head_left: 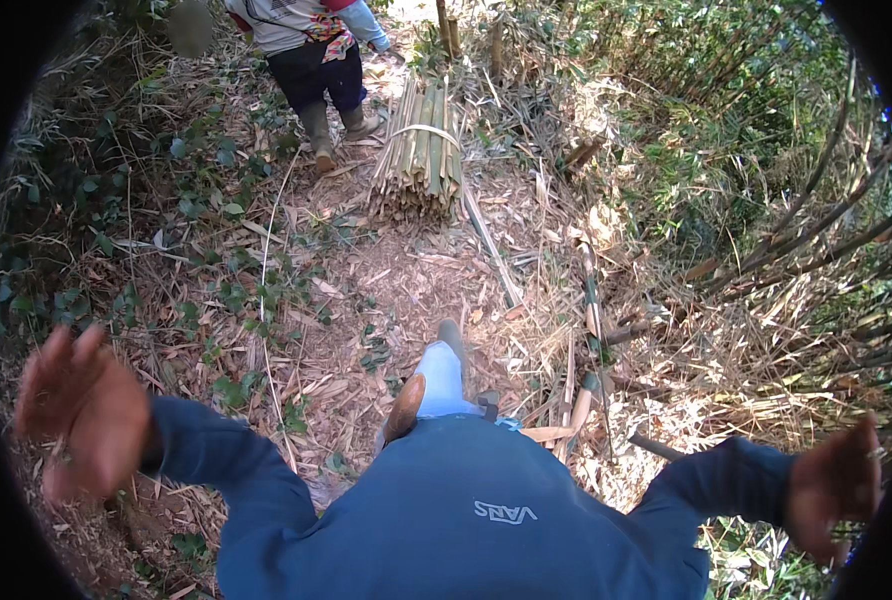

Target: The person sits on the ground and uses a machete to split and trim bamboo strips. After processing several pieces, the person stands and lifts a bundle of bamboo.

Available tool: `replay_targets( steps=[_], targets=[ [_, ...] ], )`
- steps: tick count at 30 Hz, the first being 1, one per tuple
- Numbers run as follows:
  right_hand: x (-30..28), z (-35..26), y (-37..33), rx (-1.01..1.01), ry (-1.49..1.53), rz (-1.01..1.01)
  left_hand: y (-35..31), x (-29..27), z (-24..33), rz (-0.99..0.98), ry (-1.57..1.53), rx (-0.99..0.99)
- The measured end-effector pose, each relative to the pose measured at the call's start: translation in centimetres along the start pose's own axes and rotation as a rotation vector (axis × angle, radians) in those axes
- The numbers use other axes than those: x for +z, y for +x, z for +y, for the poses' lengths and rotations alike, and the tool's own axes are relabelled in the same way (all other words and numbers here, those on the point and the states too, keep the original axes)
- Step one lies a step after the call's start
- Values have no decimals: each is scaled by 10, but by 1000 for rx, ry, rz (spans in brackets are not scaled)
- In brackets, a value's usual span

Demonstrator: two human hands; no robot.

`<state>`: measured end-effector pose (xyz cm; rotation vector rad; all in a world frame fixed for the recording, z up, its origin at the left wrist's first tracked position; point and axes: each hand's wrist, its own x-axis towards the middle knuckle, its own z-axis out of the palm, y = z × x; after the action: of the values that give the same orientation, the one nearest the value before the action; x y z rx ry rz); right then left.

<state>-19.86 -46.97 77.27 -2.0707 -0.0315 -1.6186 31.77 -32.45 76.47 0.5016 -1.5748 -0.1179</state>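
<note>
My left hand (pixel 91 415) is held out wide to the left, fingers apart and slightly blurred, with nothing in it. Out on the other side, my right hand (pixel 834 490) is raised near the picture's edge; it is blurred, but its thumb and fingers look apart and no object shows in it. Neither hand touches anything. Ahead on the path lies a bundle of split bamboo (pixel 421 150), bound with a pale band, its cut ends toward me. A brown rounded object (pixel 404 408) shows at my waist, its kind unclear.
Beyond the bundle, to its left, a person (pixel 311 60) in boots stands on the path. A bamboo strip (pixel 491 245) and a long thin pale strip (pixel 264 290) lie on the leaf litter. Bamboo stems (pixel 816 240) arch in from the right; leafy plants (pixel 191 190) grow at left.
</note>
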Motion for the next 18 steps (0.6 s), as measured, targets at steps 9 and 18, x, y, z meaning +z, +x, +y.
replay_targets(
  steps=[9,18],
  targets=[
    [92,170,-512,1908,-564,-739,-490,-72,-214,373,298,-1991],
    [106,280,-468,2316,-167,160,-525,-111,-253,692,127,-2055]
  ],
)
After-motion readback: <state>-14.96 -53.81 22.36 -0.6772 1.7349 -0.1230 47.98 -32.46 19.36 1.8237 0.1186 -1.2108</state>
